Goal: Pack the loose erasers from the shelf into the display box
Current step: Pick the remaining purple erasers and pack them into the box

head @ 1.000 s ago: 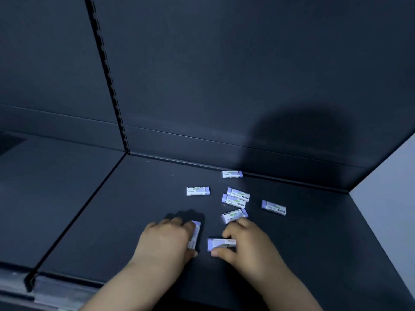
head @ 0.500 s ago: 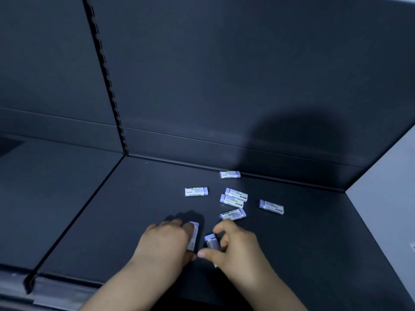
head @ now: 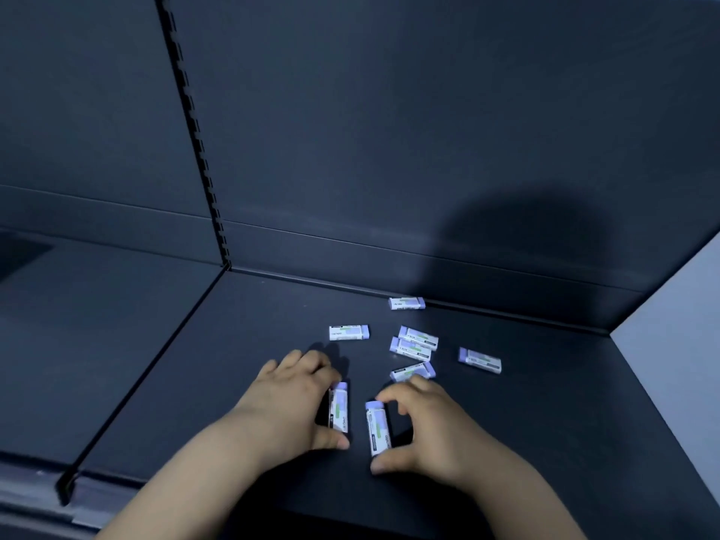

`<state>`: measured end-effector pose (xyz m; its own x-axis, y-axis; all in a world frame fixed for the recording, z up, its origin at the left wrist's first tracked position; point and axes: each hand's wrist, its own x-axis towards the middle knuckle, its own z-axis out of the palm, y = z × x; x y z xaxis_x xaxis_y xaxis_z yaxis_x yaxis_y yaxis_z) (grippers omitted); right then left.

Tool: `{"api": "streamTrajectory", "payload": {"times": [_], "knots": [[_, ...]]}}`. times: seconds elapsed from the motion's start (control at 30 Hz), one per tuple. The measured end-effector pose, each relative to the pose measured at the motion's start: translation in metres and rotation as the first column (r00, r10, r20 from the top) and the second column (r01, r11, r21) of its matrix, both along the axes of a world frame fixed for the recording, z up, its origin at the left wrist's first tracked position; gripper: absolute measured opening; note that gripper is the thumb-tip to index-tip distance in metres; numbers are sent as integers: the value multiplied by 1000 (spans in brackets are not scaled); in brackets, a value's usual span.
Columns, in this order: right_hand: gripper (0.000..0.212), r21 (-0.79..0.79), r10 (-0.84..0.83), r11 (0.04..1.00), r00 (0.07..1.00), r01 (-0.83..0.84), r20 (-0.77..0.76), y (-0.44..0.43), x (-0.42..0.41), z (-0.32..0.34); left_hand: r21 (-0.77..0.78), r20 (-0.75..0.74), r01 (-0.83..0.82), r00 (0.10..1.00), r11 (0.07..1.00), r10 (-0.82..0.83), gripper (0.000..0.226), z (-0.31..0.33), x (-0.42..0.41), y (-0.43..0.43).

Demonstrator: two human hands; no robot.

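Several small white erasers with purple ends lie loose on the dark shelf (head: 545,422). My left hand (head: 288,407) holds one eraser (head: 338,408) lengthwise between fingers and thumb. My right hand (head: 432,430) curls round a second eraser (head: 377,428), thumb at its near end and forefinger at its far end. The two held erasers lie side by side with a gap between them. More erasers lie behind: one at the left (head: 348,332), a touching pair (head: 413,342), one by my right fingers (head: 413,371), one at the right (head: 480,359), one by the back wall (head: 406,303). No display box is in view.
A perforated upright (head: 195,142) divides the dark back panel. A seam (head: 156,356) separates this shelf from the one on the left. A pale side panel (head: 678,344) closes the right end. The shelf's front edge runs along the bottom left.
My right hand has turned its eraser from crosswise to lengthwise, parallel to the one in my left hand. My left hand has stayed nearly still.
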<state>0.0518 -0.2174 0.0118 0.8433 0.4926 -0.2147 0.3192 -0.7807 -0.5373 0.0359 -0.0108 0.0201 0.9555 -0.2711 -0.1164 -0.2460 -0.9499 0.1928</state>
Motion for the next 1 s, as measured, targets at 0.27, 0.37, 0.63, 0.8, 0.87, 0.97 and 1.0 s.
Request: {"api": "streamTrajectory", "payload": {"times": [0.27, 0.37, 0.63, 0.8, 0.87, 0.97, 1.0], "knots": [[72, 143, -59, 989, 988, 39, 139, 28, 2, 10, 38, 230, 9, 973, 999, -17, 73, 12, -7, 33], [72, 173, -58, 985, 982, 27, 181, 52, 3, 13, -11, 303, 7, 953, 1000, -3, 73, 7, -11, 58], [70, 236, -74, 971, 975, 22, 211, 172, -4, 9, -47, 423, 27, 906, 999, -5, 72, 13, -31, 168], [70, 273, -55, 962, 977, -3, 204, 281, -22, 5, -29, 449, -3, 893, 1000, 16, 73, 14, -49, 274], [72, 293, -47, 956, 978, -15, 203, 320, -28, 5, -7, 445, -19, 895, 1000, 20, 73, 14, -56, 313], [71, 293, -33, 956, 979, -28, 202, 369, -36, 6, 6, 436, -43, 899, 999, 37, 73, 15, -65, 360], [71, 289, -27, 957, 980, -31, 195, 379, -38, 7, 4, 438, -47, 898, 999, 41, 72, 16, -68, 370]]}}
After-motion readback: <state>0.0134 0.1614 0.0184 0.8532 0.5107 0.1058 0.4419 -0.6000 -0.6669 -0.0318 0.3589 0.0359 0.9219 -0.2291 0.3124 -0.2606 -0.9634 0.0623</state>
